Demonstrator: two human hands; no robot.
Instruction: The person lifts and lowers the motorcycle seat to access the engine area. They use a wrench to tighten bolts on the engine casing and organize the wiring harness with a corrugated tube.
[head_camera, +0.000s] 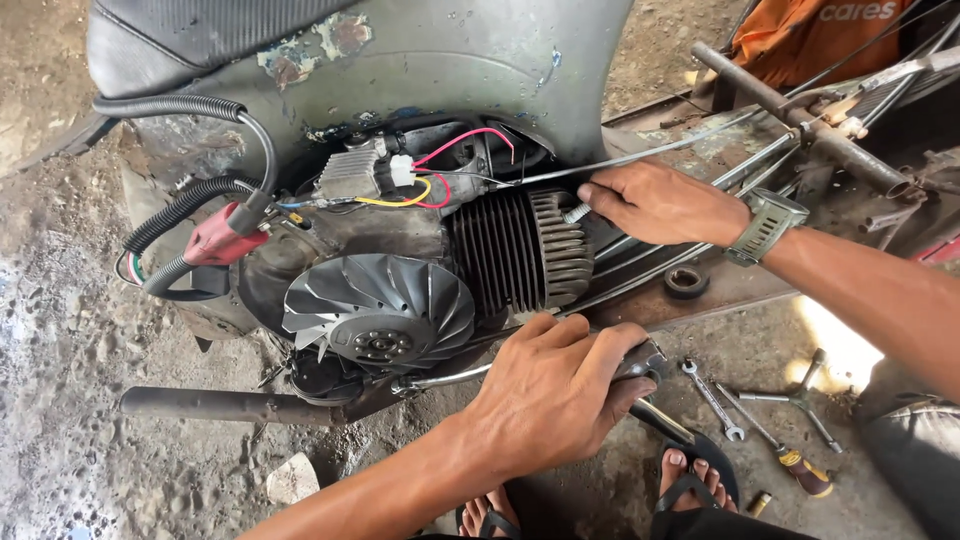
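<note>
i see the grey scooter body (430, 60) filling the top of my view, its side opened on the engine, with bare concrete floor (70, 330) open to the left and below. the finned cylinder (520, 250) sits mid-frame, the cooling fan (380, 310) just left of it, and a dark exhaust pipe (225, 405) runs low along the floor. my right hand (660, 203) rests against the cylinder's right edge, fingertips pinching a small threaded bolt (577, 213) there. my left hand (555, 390) lies below the cylinder, clenched around a metal tool handle (648, 362). to the right, on the floor, lie a spanner (712, 398), a cross wrench (800, 400) and a screwdriver (790, 458), close beside my sandalled foot (690, 470), leaving little room there.
</note>
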